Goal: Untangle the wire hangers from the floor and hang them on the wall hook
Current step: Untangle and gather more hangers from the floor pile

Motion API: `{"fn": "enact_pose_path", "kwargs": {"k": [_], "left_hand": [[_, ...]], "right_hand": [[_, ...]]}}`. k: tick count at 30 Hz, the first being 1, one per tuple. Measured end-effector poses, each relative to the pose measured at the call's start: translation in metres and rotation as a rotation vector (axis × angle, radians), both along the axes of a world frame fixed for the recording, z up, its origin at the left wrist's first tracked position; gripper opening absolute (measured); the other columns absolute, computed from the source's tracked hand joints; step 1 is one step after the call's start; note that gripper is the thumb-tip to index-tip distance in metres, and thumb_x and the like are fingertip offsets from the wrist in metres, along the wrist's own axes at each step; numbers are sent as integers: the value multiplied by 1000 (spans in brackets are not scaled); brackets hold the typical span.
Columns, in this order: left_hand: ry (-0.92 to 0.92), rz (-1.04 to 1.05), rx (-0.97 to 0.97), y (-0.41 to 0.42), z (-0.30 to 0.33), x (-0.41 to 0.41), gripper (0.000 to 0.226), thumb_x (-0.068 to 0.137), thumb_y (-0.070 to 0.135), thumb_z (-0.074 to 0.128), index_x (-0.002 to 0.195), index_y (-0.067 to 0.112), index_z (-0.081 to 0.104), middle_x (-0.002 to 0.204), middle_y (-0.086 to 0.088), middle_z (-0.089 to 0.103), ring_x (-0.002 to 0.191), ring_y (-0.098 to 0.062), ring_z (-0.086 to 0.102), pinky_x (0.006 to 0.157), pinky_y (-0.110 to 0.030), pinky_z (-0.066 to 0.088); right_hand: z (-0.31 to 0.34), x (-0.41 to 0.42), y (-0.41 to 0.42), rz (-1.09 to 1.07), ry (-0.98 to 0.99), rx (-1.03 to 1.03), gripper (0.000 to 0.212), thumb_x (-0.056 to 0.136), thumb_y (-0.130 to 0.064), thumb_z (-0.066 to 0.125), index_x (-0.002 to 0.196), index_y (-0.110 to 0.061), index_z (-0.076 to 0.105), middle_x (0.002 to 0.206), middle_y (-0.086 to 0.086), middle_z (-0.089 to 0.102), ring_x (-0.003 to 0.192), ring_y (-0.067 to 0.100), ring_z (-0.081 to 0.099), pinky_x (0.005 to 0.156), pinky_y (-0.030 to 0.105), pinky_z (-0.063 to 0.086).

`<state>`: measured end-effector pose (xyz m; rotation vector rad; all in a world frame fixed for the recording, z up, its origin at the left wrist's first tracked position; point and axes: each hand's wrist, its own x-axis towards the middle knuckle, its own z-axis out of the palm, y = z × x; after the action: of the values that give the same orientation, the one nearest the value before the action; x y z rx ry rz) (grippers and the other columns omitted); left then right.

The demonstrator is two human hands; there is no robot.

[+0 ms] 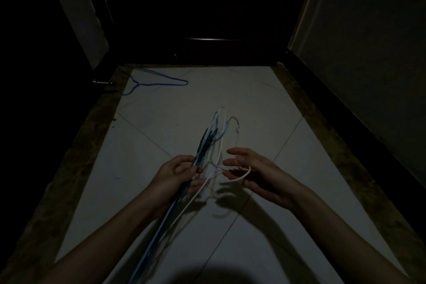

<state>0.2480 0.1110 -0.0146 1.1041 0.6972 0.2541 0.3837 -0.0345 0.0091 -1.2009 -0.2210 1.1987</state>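
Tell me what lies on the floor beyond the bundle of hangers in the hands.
A single blue hanger lies on the tiled floor near the dark doorway. Past it the room is too dark to make anything out.

Your surroundings, itemised: pale tiled floor (pixel 230 90) beneath and ahead of your hands, crossed by diagonal grout lines; dark mottled floor border (pixel 76 157) along both sides; dark door (pixel 202 18) far ahead; metal doorstop (pixel 101 82) far ahead-left; plain wall (pixel 368 53) to your right.
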Motion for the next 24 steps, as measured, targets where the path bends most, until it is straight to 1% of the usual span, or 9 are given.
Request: {"fn": "enact_pose_path", "kwargs": {"k": [2,3,8,11,14,18,21,23,24], "left_hand": [[-4,-9,-17,0,-2,-3,13,90,-2,51,97,8,55,88,-14,62,65,-25,70,61,-31,57],[-7,-13,-23,0,-2,-4,13,90,-2,51,97,9,55,88,-14,62,66,-26,70,61,-31,57],[-17,-32,-64,8,0,-9,19,92,-3,47,111,-4,50,88,-14,62,69,-26,71,56,-28,57],[-33,-27,-91,13,2,-12,22,92,-2,47,114,-4,49,84,-12,63,71,-28,71,55,-28,56],[-33,-28,-94,15,5,-15,19,92,-2,47,111,-2,51,82,-11,63,70,-28,71,50,-25,54],[-30,-20,-77,21,5,-22,27,90,2,51,117,-1,49,83,-9,66,75,-31,70,54,-30,56],[-59,-19,-87,25,8,-29,25,88,1,53,113,0,51,81,-9,66,75,-31,71,53,-30,56],[-74,-39,-77,26,10,-32,23,86,-2,55,108,3,53,77,-2,71,72,-27,71,52,-27,55],[-76,-49,-63,27,11,-33,22,85,-3,55,105,5,54,74,3,72,69,-24,72,51,-24,54]], "right_hand": [[1,2,2,60,-94,-73,31,88,-11,57,119,-15,55,106,8,66,86,18,68,57,18,51],[0,3,4,81,-140,-93,33,88,-13,57,121,-18,53,110,6,64,87,17,68,57,18,51],[-11,14,20,-3,-435,-124,45,89,-20,58,130,-30,42,121,-1,53,98,15,64,64,18,53],[-13,23,38,-19,-518,-76,43,92,-23,55,131,-35,41,127,-3,48,107,15,59,68,18,52],[-12,27,60,13,-598,-66,40,95,-16,49,132,-31,43,128,0,47,104,18,59,75,24,52],[-8,33,82,11,-703,-85,40,97,-7,41,134,-21,43,124,3,48,99,19,56,74,24,50],[-6,40,95,-12,-686,-102,33,96,-2,41,122,-16,54,121,4,53,105,21,55,80,30,47],[-6,42,101,-25,-650,-107,32,94,1,43,115,-19,57,117,1,58,105,18,56,79,31,47],[-6,41,104,-13,-642,-110,33,93,2,43,114,-20,57,113,0,61,101,15,57,77,30,46]]}}
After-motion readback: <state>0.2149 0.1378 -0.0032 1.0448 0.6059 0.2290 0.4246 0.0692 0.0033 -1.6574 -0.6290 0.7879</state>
